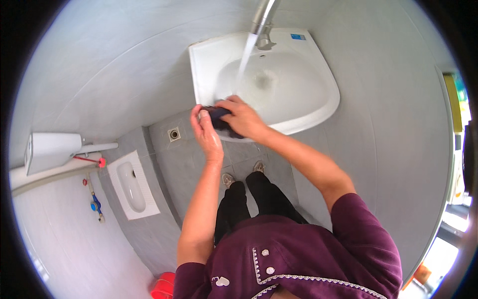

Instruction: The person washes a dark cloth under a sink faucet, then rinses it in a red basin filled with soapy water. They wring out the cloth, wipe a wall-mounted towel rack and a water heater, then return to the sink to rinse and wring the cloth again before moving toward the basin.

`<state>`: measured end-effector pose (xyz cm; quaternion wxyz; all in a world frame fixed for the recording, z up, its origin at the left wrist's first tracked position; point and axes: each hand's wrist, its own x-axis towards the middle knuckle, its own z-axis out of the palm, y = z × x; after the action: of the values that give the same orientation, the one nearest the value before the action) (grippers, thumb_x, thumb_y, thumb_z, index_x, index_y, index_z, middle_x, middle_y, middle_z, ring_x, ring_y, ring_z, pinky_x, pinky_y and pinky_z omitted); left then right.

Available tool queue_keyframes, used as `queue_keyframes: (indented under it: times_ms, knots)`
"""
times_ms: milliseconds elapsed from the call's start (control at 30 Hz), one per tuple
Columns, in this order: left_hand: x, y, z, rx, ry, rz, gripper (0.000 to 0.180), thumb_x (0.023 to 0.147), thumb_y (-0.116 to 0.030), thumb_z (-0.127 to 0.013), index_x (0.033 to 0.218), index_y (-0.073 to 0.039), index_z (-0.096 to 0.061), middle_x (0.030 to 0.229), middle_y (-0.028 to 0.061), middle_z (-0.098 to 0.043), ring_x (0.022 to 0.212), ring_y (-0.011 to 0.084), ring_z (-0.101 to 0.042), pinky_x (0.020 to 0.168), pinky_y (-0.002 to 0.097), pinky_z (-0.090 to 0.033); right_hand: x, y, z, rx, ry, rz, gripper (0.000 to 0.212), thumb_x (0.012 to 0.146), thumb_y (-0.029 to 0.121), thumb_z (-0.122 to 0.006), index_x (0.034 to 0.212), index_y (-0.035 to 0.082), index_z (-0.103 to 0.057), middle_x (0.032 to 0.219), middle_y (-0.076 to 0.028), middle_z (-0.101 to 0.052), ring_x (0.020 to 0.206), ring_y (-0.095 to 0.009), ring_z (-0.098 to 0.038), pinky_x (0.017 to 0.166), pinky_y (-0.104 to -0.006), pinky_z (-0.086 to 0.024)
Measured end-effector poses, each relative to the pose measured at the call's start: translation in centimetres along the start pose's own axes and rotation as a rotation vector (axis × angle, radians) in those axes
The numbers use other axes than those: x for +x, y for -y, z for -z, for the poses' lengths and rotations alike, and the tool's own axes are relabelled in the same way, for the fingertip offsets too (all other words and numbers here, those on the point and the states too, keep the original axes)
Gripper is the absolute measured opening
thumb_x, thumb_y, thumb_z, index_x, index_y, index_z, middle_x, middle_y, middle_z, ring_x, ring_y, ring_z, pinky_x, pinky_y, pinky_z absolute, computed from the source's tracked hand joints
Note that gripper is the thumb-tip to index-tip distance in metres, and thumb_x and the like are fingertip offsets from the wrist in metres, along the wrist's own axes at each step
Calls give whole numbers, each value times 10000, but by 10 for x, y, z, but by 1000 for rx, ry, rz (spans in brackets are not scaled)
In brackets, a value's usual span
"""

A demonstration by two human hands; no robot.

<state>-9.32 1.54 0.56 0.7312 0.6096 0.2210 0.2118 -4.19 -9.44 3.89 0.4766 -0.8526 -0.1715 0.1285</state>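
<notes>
Head cam, looking straight down at a white sink (199,67), and both hands are busy at its near left edge. What they've got is a bunched-up dark cloth (226,124), sitting over that near left part of the sink's rim. Left hand (206,132) is kinda cupped around the cloth's left end, thumb on top, fingers only loosely bent. Right hand (243,117) comes at it from the other side with fingers curled over the top, a tighter hold as far as I can tell. Fingertips are partly hidden, so can't say how hard either one's squeezing.

Metal faucet (264,20) at the back of the sink is running, and the water stream (245,60) slants down into the bowl just beyond the hands. Blue sticker (298,37) on the sink's back right corner. Left of the sink, down on the floor, there's a square drain (173,134) nearby, then a white squat toilet (133,185) farther out. Person's shoes (228,180) are just below the sink's near edge.
</notes>
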Motion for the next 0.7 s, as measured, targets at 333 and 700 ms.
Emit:
queue_keyframes:
  times_ms: [333, 700]
  knots:
    - [0, 17, 6, 342, 126, -118, 498, 1036, -357, -426, 1372, 10, -468, 1457, 197, -432, 1389, 326, -360, 1167, 427, -237, -31, -26, -34, -355, -117, 222, 423, 760, 41, -641, 1158, 185, -649, 1316, -78, -506, 1078, -364, -508, 853, -461, -468]
    - [-46, 26, -64, 882, 377, -705, 249, 916, -199, -618, 1073, -5, -620, 1084, 132, -587, 1124, 316, -516, 1042, 498, -345, -95, -105, 101, -282, -143, 310, 461, 671, -90, -573, 1032, 162, -712, 1203, -30, -627, 1030, -323, -547, 934, -428, -437]
